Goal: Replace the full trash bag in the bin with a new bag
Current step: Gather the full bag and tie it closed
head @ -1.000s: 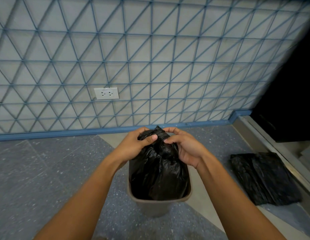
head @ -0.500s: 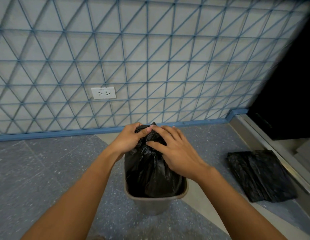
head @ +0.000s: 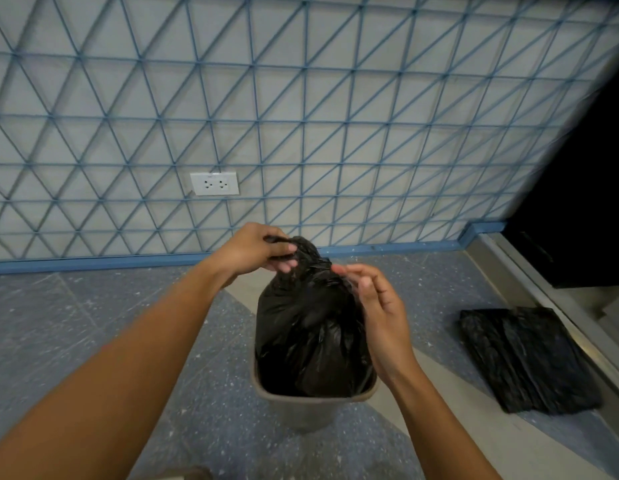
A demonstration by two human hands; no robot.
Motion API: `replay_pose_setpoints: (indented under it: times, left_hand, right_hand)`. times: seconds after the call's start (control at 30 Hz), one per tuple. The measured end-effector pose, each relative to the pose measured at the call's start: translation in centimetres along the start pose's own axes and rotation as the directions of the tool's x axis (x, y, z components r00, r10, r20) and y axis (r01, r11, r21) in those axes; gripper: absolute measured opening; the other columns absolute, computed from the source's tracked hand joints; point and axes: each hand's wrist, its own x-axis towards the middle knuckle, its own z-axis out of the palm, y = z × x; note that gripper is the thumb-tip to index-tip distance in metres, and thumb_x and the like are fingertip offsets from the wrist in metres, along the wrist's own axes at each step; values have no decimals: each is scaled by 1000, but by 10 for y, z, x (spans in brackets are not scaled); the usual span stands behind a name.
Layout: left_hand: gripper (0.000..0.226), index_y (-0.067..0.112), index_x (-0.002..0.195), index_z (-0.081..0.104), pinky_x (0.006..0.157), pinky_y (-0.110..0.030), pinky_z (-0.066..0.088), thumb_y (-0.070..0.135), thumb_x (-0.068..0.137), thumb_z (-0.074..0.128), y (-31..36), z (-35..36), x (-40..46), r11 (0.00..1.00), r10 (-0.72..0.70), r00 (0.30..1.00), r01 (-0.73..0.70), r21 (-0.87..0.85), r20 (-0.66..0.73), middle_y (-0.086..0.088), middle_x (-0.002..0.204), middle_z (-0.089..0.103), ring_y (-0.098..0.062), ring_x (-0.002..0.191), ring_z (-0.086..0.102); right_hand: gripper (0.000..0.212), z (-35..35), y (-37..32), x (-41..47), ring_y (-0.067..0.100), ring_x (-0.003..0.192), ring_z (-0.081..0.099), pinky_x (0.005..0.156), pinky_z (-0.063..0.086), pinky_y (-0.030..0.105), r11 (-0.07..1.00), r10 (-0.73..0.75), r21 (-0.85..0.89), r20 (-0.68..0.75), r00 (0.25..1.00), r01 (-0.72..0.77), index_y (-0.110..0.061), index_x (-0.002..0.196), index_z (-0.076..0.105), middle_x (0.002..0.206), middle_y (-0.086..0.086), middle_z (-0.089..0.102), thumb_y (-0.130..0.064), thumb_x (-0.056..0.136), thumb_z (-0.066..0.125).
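Right now I'm closing the full trash bag (head: 311,327) sitting in the bin (head: 294,407), 1 hand on its neck.
Largest first: folded new bag (head: 528,358) lies on the floor right of the bin, likely staged for relining; left hand (head: 252,252) pinches the gathered bag neck to keep it closed; right hand (head: 377,306) loose, fingers relaxed beside the bag, holding nothing. No readable writing anywhere.
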Motion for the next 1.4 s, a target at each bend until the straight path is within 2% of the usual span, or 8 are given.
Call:
replay_pose_setpoints:
  times: [0.1, 0.23, 0.4, 0.6, 0.77, 0.97, 1.2, 1.4]
  left_hand:
    - [7, 16, 90, 66, 74, -20, 52, 13, 87, 61, -17, 21, -7, 943, 29, 982, -88, -322, -185, 4, 81, 72, -9, 80, 66]
    - [12, 16, 96, 65, 66, -14, 53, 18, 89, 56, -40, 51, -15, 808, -29, 984, -79, -583, -174, 5, 84, 74, -4, 78, 70]
    - [26, 0, 109, 65, 84, -25, 55, 16, 89, 57, -35, 68, -11, 858, 0, 980, -101, -504, -197, -7, 96, 73, -13, 89, 69]
    - [21, 3, 84, 58, 56, -24, 56, 7, 96, 42, -1, 72, 4, 789, 37, 996, -82, -609, -86, -4, 61, 72, -14, 58, 70]
    - [30, 1, 75, 53, 39, -20, 49, 8, 99, 38, 0, 68, 15, 835, -146, 989, 127, -536, 6, -4, 47, 63, -13, 40, 60]
    - [32, 8, 66, 51, 29, -13, 32, 1, 94, 37, -8, 75, 35, 945, -208, 895, 79, -318, -395, -3, 45, 51, -7, 24, 42]
    - [26, 6, 85, 60, 66, -42, 58, 0, 92, 36, -28, 69, 52, 987, -141, 676, 41, -155, -724, -21, 85, 65, -38, 71, 65]
    - [28, -2, 94, 62, 71, -47, 56, 3, 94, 34, -29, 67, 54, 985, -154, 629, 39, -167, -762, -28, 90, 65, -42, 78, 66]
  right_hand:
    - [70, -13, 9, -15, -14, 130, 34, 100, 31, 4, 960, -4, -279, 110, 994, 35, -41, 136, 36, 140, -35, 38, -53, 75, 67]
    - [105, -5, 35, -17, 10, 146, -9, 119, 6, 38, 536, 9, -793, 348, 937, 290, -49, 143, -2, 158, -17, -10, -41, 71, 74]
    - [37, 6, 36, -3, 30, 141, 27, 112, 27, 53, 291, -293, -802, 444, 847, 521, -25, 118, 60, 151, 10, 35, -20, 83, 51]
    - [40, 31, 24, -8, 23, 127, 48, 111, 32, 40, 406, -522, -667, 391, 758, 624, -2, 84, 68, 118, 13, 67, -25, 99, 39]
    - [46, 42, 21, -22, 27, 61, 58, 86, 52, 38, 516, -534, -554, 388, 751, 653, 3, 69, 59, 62, 13, 57, -22, 100, 36]
    - [37, 47, 22, -48, 21, 56, 40, 53, 32, 29, 617, -457, -575, 293, 840, 537, -8, 69, 45, 57, 10, 46, -25, 101, 34]
    - [46, 32, 32, -82, 21, 57, 38, 55, 28, 26, 663, -421, -556, 275, 864, 501, -4, 62, 44, 59, 11, 39, -24, 101, 31]
    - [47, 27, 29, -88, 21, 58, 41, 54, 30, 26, 690, -400, -543, 265, 877, 478, -2, 62, 47, 60, 12, 42, -24, 101, 33]
